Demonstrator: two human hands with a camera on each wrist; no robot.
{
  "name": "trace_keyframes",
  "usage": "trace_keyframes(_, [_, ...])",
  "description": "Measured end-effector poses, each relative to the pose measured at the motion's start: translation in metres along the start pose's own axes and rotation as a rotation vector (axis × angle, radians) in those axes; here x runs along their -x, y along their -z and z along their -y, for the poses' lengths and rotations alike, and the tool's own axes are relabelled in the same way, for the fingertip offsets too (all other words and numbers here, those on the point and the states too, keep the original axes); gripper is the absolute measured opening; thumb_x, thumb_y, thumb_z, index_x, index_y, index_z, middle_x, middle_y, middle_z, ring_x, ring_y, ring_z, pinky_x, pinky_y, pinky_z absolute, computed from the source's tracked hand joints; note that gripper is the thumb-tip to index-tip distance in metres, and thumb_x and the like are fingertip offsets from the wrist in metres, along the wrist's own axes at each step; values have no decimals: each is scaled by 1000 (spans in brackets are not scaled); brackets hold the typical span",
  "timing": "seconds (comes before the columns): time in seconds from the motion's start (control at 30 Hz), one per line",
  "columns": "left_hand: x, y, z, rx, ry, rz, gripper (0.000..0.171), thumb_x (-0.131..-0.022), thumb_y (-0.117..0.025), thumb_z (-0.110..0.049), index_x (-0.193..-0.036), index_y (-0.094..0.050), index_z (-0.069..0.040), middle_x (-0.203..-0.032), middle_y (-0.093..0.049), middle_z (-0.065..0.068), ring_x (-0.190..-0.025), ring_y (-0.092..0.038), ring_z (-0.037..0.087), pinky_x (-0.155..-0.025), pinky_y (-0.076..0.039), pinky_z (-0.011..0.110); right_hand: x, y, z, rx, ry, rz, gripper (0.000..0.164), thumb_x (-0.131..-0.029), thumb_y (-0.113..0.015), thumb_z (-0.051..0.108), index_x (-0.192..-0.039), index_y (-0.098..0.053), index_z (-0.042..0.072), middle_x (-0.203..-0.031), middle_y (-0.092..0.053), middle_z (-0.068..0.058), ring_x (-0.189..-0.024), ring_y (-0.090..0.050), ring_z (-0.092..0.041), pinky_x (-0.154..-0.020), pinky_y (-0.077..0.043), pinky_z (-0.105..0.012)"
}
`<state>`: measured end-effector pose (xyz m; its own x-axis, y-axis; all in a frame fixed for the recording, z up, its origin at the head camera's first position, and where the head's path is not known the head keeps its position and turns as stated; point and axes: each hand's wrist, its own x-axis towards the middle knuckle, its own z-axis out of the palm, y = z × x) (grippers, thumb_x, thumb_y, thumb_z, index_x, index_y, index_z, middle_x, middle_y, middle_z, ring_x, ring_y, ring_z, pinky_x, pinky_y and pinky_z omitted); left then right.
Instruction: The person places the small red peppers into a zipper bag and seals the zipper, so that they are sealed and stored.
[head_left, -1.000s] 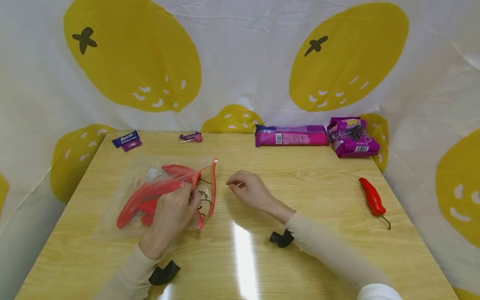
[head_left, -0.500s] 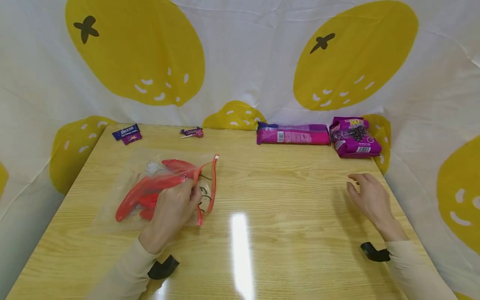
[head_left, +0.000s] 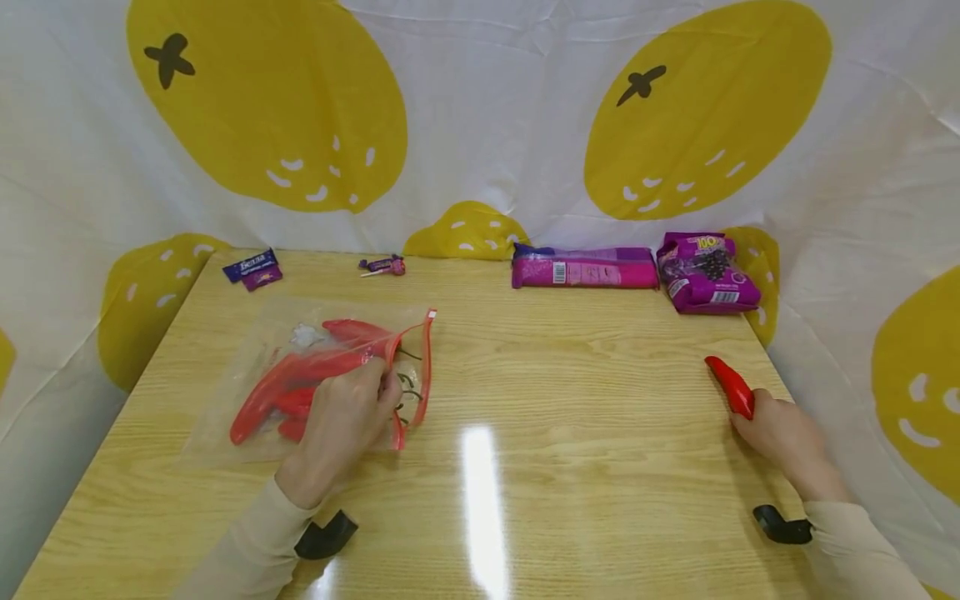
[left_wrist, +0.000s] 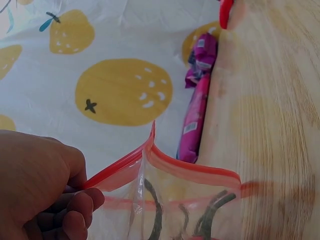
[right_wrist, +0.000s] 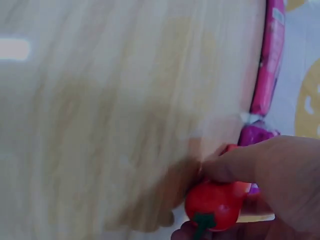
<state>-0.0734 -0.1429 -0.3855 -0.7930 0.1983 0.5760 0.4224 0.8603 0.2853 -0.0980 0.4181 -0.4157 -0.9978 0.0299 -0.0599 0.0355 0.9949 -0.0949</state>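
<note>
On the left of the table lies a clear zip bag [head_left: 225, 417] with a red zip edge, several red peppers [head_left: 273, 392] inside and their green stems near the mouth. My left hand [head_left: 341, 425] pinches the bag's red edge, and in the left wrist view the mouth gapes beside the left fingers [left_wrist: 75, 225]. Over the table's right side my right hand [head_left: 787, 437] grips a single red pepper [head_left: 727, 385] by its stem half, the tip pointing away. The right wrist view shows the pepper's round end and green stem [right_wrist: 202, 222] between thumb and fingers.
Along the back edge lie small wrapped candies [head_left: 253, 269], a lollipop [head_left: 384, 266], a long pink-purple packet [head_left: 585, 268] and a purple bag [head_left: 708, 275]. A white cloth with yellow fruit prints [head_left: 487, 108] hangs behind the table [head_left: 585, 392].
My right hand has moved from beside the bag to the right side of the table and taken hold of the single pepper. My left hand keeps its pinch on the bag's edge.
</note>
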Motion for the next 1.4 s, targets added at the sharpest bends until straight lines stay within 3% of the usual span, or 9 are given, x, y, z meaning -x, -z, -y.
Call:
trace_keyframes(0.1, [0, 0, 0, -2, -8, -9, 13, -77, -61, -7, -68, -52, -5, -50, -37, -5, -42, -29, 7, -38, -25, 21, -6, 6, 16, -33, -9, 6, 41, -86, -54, 27, -93, -48, -12, -65, -52, -20, -51, -48, -26, -42, -34, -36])
trace_keyframes(0.23, [-1, 0, 0, -6, -17, -18, 13, -76, -62, -6, -68, -52, -5, -50, -37, -4, -42, -28, 7, -38, -25, 21, -18, 16, 58, -161, 32, -45, 51, -87, -58, 28, -116, -44, -11, -80, -59, -25, -55, -50, -23, -45, -37, -32])
trace_keyframes(0.47, [-1, 0, -1, -7, -16, -27, 12, -76, -62, -5, -69, -52, -4, -50, -37, -4, -42, -28, 6, -38, -23, 19, -34, 21, 160, -364, 314, -67, 44, -83, -66, 20, -121, -52, 4, -92, -65, -14, -67, -55, -19, -55, -41, -29])
trace_keyframes(0.67, [0, -1, -3, -2, -3, -7, 12, -77, -63, -6, -70, -53, -4, -51, -37, -5, -42, -28, 5, -38, -24, 19, -34, 15, 245, -402, 568, -19, 40, -79, -69, 16, -116, -59, 6, -97, -65, -5, -76, -57, -12, -65, -46, -28])
trace_keyframes(0.83, [0, -1, -4, 4, 0, 16, 11, -78, -61, -8, -71, -54, -5, -51, -38, -6, -41, -28, 5, -37, -24, 18, -33, 6, 299, -398, 726, 5, 34, -80, -68, 15, -112, -61, 5, -97, -65, -3, -76, -57, -8, -67, -47, -23])
trace_keyframes(1.1, [1, 0, -4, 6, 8, 42, 11, -78, -63, -8, -72, -54, -5, -52, -39, -5, -40, -28, 4, -37, -26, 16, -37, -11, 355, -509, 764, 42, 31, -80, -69, 16, -109, -61, 8, -96, -65, 0, -77, -59, -7, -67, -47, -19])
trace_keyframes(1.23, [1, 0, -4, 3, -5, 48, 11, -78, -63, -8, -72, -54, -6, -52, -41, -5, -40, -30, 4, -38, -28, 16, -37, -16, 369, -523, 790, 61, 34, -81, -67, 15, -113, -60, 7, -102, -61, -3, -85, -59, -9, -72, -47, -18])
trace_keyframes(1.4, [1, -1, -4, -1, -16, 44, 11, -77, -64, -8, -72, -54, -5, -53, -44, -3, -40, -31, 4, -39, -30, 15, -36, -17, 379, -620, 844, 88, 39, -81, -65, 6, -119, -58, 4, -103, -53, -7, -92, -60, -16, -77, -49, -20])
